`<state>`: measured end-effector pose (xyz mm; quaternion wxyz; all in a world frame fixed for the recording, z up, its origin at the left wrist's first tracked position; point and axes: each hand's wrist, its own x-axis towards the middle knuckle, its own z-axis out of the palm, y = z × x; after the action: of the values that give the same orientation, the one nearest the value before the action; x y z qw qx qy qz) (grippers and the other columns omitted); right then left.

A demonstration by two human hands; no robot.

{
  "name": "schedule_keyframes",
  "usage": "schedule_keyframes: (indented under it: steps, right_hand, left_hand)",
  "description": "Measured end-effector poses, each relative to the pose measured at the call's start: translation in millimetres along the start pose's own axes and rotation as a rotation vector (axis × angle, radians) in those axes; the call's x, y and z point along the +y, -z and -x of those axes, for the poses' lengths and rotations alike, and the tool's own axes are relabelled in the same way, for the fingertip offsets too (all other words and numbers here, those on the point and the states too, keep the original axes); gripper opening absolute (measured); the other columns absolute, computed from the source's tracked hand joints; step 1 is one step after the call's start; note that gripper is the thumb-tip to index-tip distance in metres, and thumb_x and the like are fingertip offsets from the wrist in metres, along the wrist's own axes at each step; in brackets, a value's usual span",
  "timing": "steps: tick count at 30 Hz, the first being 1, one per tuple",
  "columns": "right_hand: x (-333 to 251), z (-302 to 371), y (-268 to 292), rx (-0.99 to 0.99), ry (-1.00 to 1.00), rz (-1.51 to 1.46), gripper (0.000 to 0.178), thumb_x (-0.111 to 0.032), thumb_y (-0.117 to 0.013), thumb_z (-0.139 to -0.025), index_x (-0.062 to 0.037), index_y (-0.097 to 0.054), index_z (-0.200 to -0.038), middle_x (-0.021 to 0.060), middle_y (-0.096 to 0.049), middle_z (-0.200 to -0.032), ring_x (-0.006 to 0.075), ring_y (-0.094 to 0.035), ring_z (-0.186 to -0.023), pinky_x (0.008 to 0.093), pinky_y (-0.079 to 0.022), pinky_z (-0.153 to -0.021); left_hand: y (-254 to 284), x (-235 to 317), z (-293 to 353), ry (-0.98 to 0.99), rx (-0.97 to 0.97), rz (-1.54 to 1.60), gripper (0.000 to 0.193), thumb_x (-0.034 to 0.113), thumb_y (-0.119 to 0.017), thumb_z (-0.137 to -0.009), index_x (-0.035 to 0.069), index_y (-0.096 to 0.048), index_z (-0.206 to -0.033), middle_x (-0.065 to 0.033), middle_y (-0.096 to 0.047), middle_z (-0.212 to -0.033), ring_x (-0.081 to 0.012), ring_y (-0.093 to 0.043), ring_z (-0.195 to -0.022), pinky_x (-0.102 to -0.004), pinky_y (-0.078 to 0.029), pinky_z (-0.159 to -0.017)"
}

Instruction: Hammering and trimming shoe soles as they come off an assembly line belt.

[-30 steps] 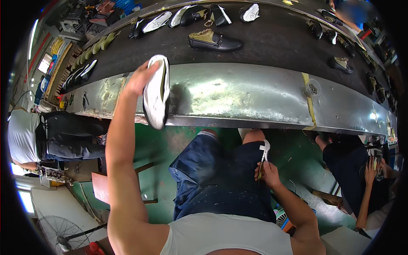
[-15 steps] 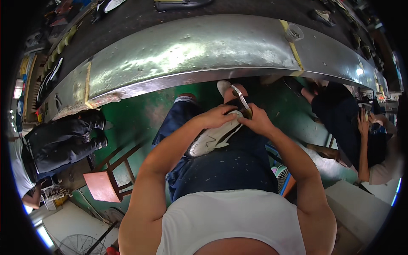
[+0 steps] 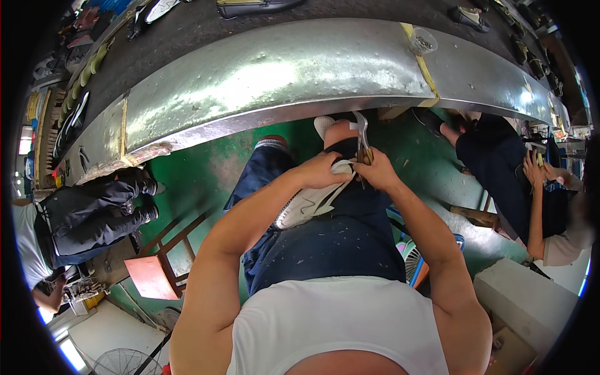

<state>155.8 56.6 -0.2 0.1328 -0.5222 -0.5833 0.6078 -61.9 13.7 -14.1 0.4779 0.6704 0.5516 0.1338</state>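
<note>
A white shoe upper (image 3: 299, 209) with a row of dark marks along its lower-left edge lies slantwise across my dark-trousered lap. My left hand (image 3: 320, 172) is closed on its far end, the thumb near the rim. Close beside it, my right hand (image 3: 377, 171) grips a pair of lasting pincers (image 3: 362, 128). Their curved steel head points away from me, past my knee, and a yellowish handle part shows at the fingers. The right fingertips are right by the shoe's far end; whether they also touch it, I cannot tell.
Ahead runs a metal-edged bench (image 3: 269, 75) with a clear cup (image 3: 423, 41) of small bits and several shoes on its dark top. A reddish stool (image 3: 152, 277) stands left. Co-workers sit at both sides; a box (image 3: 525, 300) and a fan (image 3: 409, 259) are to the right.
The pincers' head has swung from leaning left to pointing nearly straight away from me. My right hand has shifted slightly away from the shoe. The left hand keeps its hold.
</note>
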Motion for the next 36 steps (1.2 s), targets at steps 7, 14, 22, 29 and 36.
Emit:
schedule_keyframes:
  steps: [7, 14, 22, 29, 36]
  right_hand:
    - [-9.1, 44.0, 13.4, -0.015, 0.189, 0.199, 0.029, -0.024, -0.062, -0.093, 0.0004, -0.058, -0.109, 0.009, -0.066, -0.078, 0.0203, -0.067, -0.073, 0.0342, -0.052, -0.069]
    - [-89.7, 83.4, -22.4, -0.386, 0.174, 0.304, 0.028, -0.022, -0.059, -0.096, 0.0005, -0.059, -0.113, 0.0114, -0.068, -0.088, 0.0236, -0.068, -0.081, 0.035, -0.052, -0.076]
    - [-93.3, 45.4, -68.6, -0.617, 0.144, 0.068, 0.025, -0.014, -0.056, -0.098, 0.0008, -0.058, -0.118, 0.0067, -0.067, -0.094, 0.0112, -0.06, -0.078, 0.0282, -0.05, -0.072]
    - [-106.6, 33.0, -79.9, -0.622, -0.03, 0.056, 0.021, -0.017, -0.057, -0.098, 0.0015, -0.059, -0.109, 0.007, -0.067, -0.084, 0.0143, -0.062, -0.068, 0.0314, -0.051, -0.065]
    - [-55.9, 17.9, -94.7, -0.366, 0.369, 0.368, 0.028, -0.022, -0.058, -0.098, 0.003, -0.058, -0.111, 0.014, -0.066, -0.078, 0.0281, -0.067, -0.07, 0.0387, -0.052, -0.069]
  left_hand:
    - [54.0, 21.8, 48.5, -0.005, 0.253, 0.575, 0.059, 0.022, -0.074, -0.091, 0.004, -0.048, -0.142, -0.0086, -0.06, -0.125, -0.0165, -0.057, -0.115, -0.0307, -0.045, -0.1]
    - [59.1, -2.8, 122.8, -0.127, 0.608, 0.622, 0.062, 0.017, -0.07, -0.094, 0.011, -0.04, -0.148, -0.0132, -0.041, -0.139, -0.0232, -0.041, -0.133, -0.0359, -0.035, -0.111]
    - [58.1, -24.2, 141.2, -0.117, 0.682, 0.399, 0.056, 0.03, -0.055, -0.102, 0.009, -0.034, -0.15, -0.0206, -0.033, -0.151, -0.0322, -0.032, -0.143, -0.0394, -0.027, -0.117]
    - [57.7, -29.0, 140.4, 0.007, 0.732, 0.442, 0.047, 0.026, -0.06, -0.1, 0.007, -0.048, -0.142, -0.019, -0.048, -0.141, -0.0304, -0.047, -0.131, -0.0356, -0.035, -0.112]
    - [46.5, -52.4, 126.1, -0.122, 0.734, 0.646, 0.044, 0.011, -0.064, -0.097, 0.008, -0.053, -0.139, -0.0123, -0.053, -0.135, -0.0231, -0.05, -0.126, -0.0334, -0.037, -0.109]
